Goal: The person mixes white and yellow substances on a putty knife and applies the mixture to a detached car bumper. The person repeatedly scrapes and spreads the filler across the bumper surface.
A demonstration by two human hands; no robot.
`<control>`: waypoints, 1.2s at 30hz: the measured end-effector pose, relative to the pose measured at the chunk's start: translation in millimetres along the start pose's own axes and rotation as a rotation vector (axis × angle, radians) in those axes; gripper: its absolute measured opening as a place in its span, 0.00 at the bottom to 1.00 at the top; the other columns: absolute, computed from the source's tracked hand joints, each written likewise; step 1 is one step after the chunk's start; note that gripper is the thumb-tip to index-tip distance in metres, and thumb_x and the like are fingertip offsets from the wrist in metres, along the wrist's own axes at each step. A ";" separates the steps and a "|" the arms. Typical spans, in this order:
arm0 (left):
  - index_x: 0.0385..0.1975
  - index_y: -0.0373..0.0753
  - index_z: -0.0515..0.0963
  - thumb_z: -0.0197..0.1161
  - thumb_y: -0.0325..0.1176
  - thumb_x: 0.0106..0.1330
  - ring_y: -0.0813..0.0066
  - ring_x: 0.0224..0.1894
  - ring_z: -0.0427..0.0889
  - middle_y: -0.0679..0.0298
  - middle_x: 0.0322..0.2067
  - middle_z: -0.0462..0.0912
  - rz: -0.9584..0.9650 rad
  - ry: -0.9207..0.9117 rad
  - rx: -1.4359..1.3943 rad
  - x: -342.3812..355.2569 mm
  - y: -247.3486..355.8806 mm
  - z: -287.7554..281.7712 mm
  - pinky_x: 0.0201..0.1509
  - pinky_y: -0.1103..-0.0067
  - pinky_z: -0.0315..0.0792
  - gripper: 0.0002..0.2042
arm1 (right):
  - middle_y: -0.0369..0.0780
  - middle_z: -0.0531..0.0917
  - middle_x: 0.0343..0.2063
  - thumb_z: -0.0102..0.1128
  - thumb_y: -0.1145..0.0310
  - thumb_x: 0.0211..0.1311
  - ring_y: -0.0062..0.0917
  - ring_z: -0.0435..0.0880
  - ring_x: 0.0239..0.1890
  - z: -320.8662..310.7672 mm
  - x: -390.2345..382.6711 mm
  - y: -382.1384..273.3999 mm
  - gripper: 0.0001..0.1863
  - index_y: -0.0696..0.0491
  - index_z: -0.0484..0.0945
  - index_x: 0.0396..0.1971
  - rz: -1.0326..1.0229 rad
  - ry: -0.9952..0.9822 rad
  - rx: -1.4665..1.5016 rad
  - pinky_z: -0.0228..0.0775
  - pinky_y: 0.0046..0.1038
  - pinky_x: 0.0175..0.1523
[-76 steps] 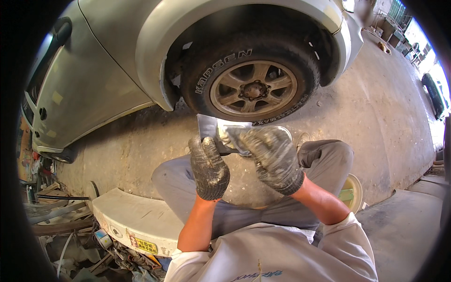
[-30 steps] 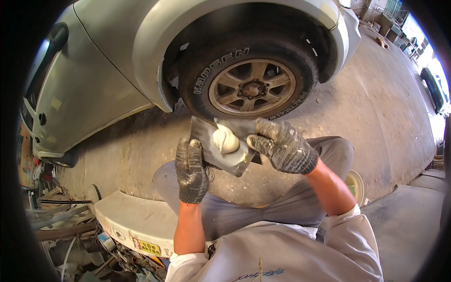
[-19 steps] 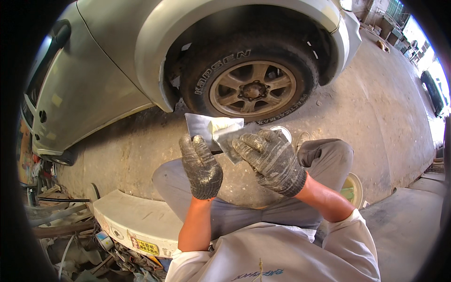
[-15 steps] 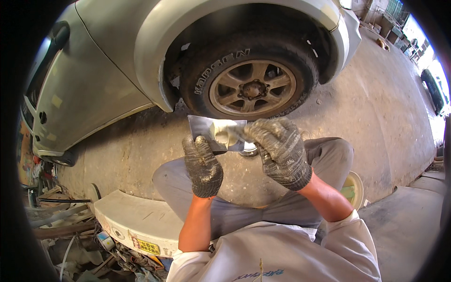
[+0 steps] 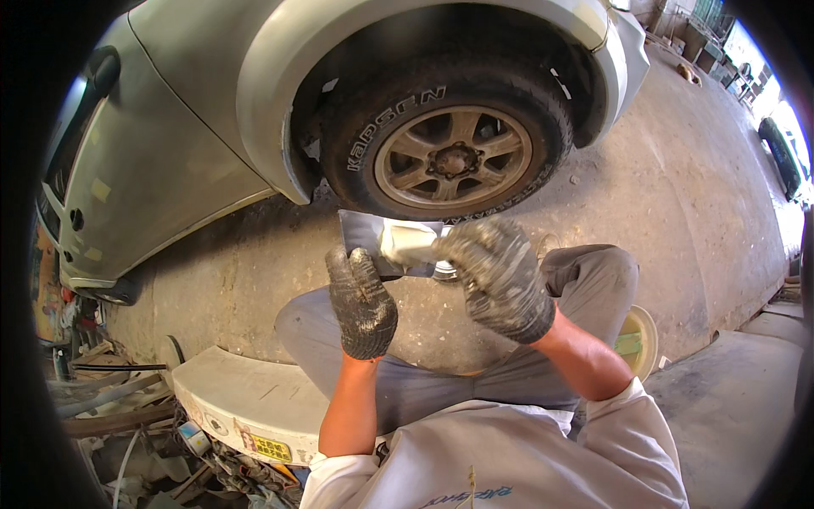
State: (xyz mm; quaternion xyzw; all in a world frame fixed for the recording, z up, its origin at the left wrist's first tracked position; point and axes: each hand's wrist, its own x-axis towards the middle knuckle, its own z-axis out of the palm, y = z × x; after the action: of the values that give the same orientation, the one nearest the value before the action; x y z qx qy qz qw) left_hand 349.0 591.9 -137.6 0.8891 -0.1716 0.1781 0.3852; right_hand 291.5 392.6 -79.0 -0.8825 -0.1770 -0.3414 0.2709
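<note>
We see 2 gloved hands raised in front of the chest. The left hand (image 5: 362, 303), in a dark speckled work glove, is closed on the lower edge of a flat grey metal mixing plate (image 5: 366, 235), thumb on its face. The right hand (image 5: 500, 276), in a paler speckled glove, is curled over a wad of pale cream body filler (image 5: 408, 242) on that plate; whether it grips a tool beneath we cannot tell, since the glove covers it. The plate's right half is hidden behind this hand.

The plate hangs in the air above the grey-trousered knees (image 5: 585, 271), just below the dusty black tyre with its bronze spoked wheel (image 5: 452, 158). Between tyre and knees lies a narrow strip of bare concrete floor (image 5: 254, 263); wider open floor spreads to the right.

The silver car body (image 5: 186, 144) fills the upper left, its wheel arch overhanging the tyre. A detached white bumper panel (image 5: 246, 399) lies by the left knee, with a tangle of scrap and wires (image 5: 110, 407) beyond it, hard to make out. A pale round lid (image 5: 640, 339) shows partly behind the right knee. The fisheye rim cuts off every corner.
</note>
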 end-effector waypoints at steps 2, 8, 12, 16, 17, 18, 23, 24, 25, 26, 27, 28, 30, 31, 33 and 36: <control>0.48 0.30 0.70 0.48 0.24 0.70 0.64 0.42 0.74 0.54 0.42 0.74 -0.056 -0.035 -0.244 4.9 3.4 -2.6 0.48 0.73 0.70 0.11 | 0.42 0.80 0.43 0.58 0.78 0.43 0.39 0.78 0.45 -3.4 2.9 8.7 0.24 0.51 0.80 0.46 0.034 0.022 0.038 0.71 0.38 0.50; 0.52 0.29 0.69 0.52 0.23 0.68 0.74 0.35 0.74 0.59 0.40 0.74 0.528 0.174 0.098 18.0 -10.6 -14.8 0.38 0.79 0.73 0.14 | 0.40 0.80 0.48 0.59 0.75 0.52 0.36 0.76 0.53 -17.0 7.5 25.9 0.21 0.49 0.79 0.49 0.195 -0.268 0.358 0.68 0.36 0.57; 0.58 0.30 0.66 0.55 0.18 0.59 0.47 0.51 0.74 0.43 0.54 0.69 0.476 0.259 0.243 6.1 -25.9 -14.2 0.55 0.66 0.70 0.24 | 0.42 0.82 0.40 0.58 0.80 0.49 0.40 0.80 0.44 -22.3 6.3 29.0 0.18 0.54 0.80 0.43 0.051 -0.129 0.078 0.73 0.36 0.46; 0.58 0.25 0.65 0.56 0.16 0.57 0.39 0.58 0.68 0.34 0.57 0.63 0.467 0.346 0.462 -2.1 -30.5 -6.7 0.61 0.60 0.65 0.25 | 0.44 0.80 0.34 0.61 0.77 0.49 0.40 0.79 0.33 -1.6 -9.1 24.5 0.17 0.55 0.79 0.42 0.481 0.046 0.145 0.73 0.34 0.38; 0.57 0.24 0.64 0.57 0.16 0.57 0.38 0.58 0.68 0.33 0.57 0.63 0.461 0.350 0.503 -2.7 -28.7 -5.9 0.61 0.59 0.65 0.25 | 0.43 0.80 0.30 0.58 0.74 0.57 0.33 0.79 0.30 5.7 -15.0 23.2 0.11 0.56 0.78 0.40 0.599 0.040 0.362 0.72 0.31 0.36; 0.57 0.22 0.64 0.57 0.16 0.56 0.37 0.58 0.68 0.32 0.57 0.63 0.456 0.354 0.544 -2.8 -25.4 -5.7 0.62 0.58 0.65 0.25 | 0.42 0.79 0.26 0.54 0.71 0.65 0.25 0.78 0.27 12.9 -21.4 20.5 0.07 0.57 0.77 0.38 0.804 0.036 0.652 0.71 0.27 0.33; 0.59 0.27 0.64 0.52 0.22 0.66 0.45 0.59 0.68 0.40 0.59 0.65 0.359 0.324 0.285 -3.8 4.0 -10.1 0.65 0.63 0.62 0.21 | 0.39 0.78 0.22 0.56 0.68 0.65 0.21 0.76 0.25 39.1 -27.8 19.8 0.09 0.59 0.76 0.37 0.855 -0.058 0.455 0.69 0.24 0.30; 0.59 0.27 0.64 0.51 0.23 0.67 0.47 0.59 0.69 0.41 0.59 0.66 0.146 0.231 0.066 -6.4 10.1 -10.9 0.64 0.65 0.62 0.20 | 0.39 0.78 0.22 0.56 0.68 0.65 0.21 0.76 0.25 38.7 -25.5 20.9 0.09 0.59 0.76 0.37 0.801 -0.049 0.444 0.69 0.24 0.30; 0.58 0.26 0.64 0.51 0.24 0.68 0.50 0.58 0.70 0.41 0.58 0.66 -0.083 0.122 -0.187 -9.4 15.3 -11.5 0.64 0.67 0.63 0.19 | 0.39 0.78 0.22 0.56 0.68 0.65 0.21 0.76 0.25 35.3 -22.8 22.9 0.09 0.59 0.76 0.37 0.815 -0.088 0.422 0.69 0.24 0.30; 0.58 0.26 0.65 0.51 0.24 0.69 0.51 0.57 0.71 0.42 0.57 0.67 -0.091 0.142 -0.174 -8.2 16.7 -12.2 0.63 0.68 0.64 0.19 | 0.39 0.78 0.22 0.56 0.67 0.65 0.21 0.76 0.25 31.1 -19.7 24.9 0.10 0.59 0.76 0.37 0.828 -0.125 0.398 0.69 0.24 0.30; 0.58 0.27 0.65 0.50 0.24 0.69 0.52 0.56 0.72 0.42 0.56 0.68 -0.089 0.194 -0.052 -7.1 16.6 -13.4 0.63 0.69 0.64 0.18 | 0.42 0.80 0.27 0.55 0.66 0.66 0.22 0.77 0.29 25.3 -16.7 27.5 0.12 0.60 0.76 0.40 0.870 -0.122 0.539 0.71 0.24 0.35; 0.58 0.28 0.66 0.50 0.24 0.70 0.54 0.55 0.73 0.43 0.56 0.70 -0.024 0.276 0.106 -5.9 15.2 -13.7 0.62 0.70 0.65 0.17 | 0.42 0.80 0.29 0.55 0.65 0.66 0.22 0.78 0.31 20.5 -15.3 27.7 0.13 0.60 0.76 0.42 0.924 -0.106 0.451 0.71 0.24 0.37; 0.55 0.28 0.67 0.51 0.19 0.66 0.49 0.51 0.76 0.42 0.51 0.73 0.380 0.518 0.564 2.6 5.0 -16.9 0.58 0.67 0.69 0.17 | 0.44 0.81 0.33 0.54 0.62 0.67 0.23 0.79 0.37 13.0 -14.2 26.7 0.18 0.62 0.74 0.46 0.926 0.018 0.397 0.71 0.25 0.44; 0.59 0.29 0.65 0.52 0.18 0.65 0.43 0.59 0.69 0.37 0.58 0.66 0.450 0.465 0.501 5.2 -1.0 -21.8 0.65 0.61 0.63 0.21 | 0.45 0.81 0.35 0.54 0.60 0.67 0.24 0.79 0.41 10.4 -14.7 25.4 0.21 0.63 0.72 0.49 1.039 0.092 0.546 0.71 0.26 0.48; 0.59 0.30 0.65 0.48 0.23 0.70 0.51 0.60 0.67 0.42 0.60 0.64 0.408 0.454 0.498 8.6 -8.2 -20.4 0.66 0.66 0.61 0.18 | 0.38 0.79 0.28 0.54 0.63 0.67 0.20 0.77 0.30 11.0 -16.8 20.3 0.14 0.60 0.74 0.42 0.964 0.070 0.664 0.70 0.24 0.35; 0.58 0.25 0.65 0.53 0.17 0.63 0.39 0.59 0.68 0.34 0.58 0.63 0.172 0.364 0.173 3.2 -8.5 -12.6 0.64 0.60 0.63 0.21 | 0.35 0.76 0.18 0.54 0.65 0.68 0.18 0.74 0.18 21.1 -17.3 14.2 0.11 0.58 0.73 0.33 0.940 -0.064 0.771 0.67 0.23 0.24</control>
State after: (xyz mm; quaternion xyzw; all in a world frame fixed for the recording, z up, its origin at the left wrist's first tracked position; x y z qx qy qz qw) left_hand 353.2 606.3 -133.5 0.8541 -0.1586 0.3819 0.3155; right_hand 297.1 391.8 -109.3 -0.7142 0.1128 -0.0698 0.6872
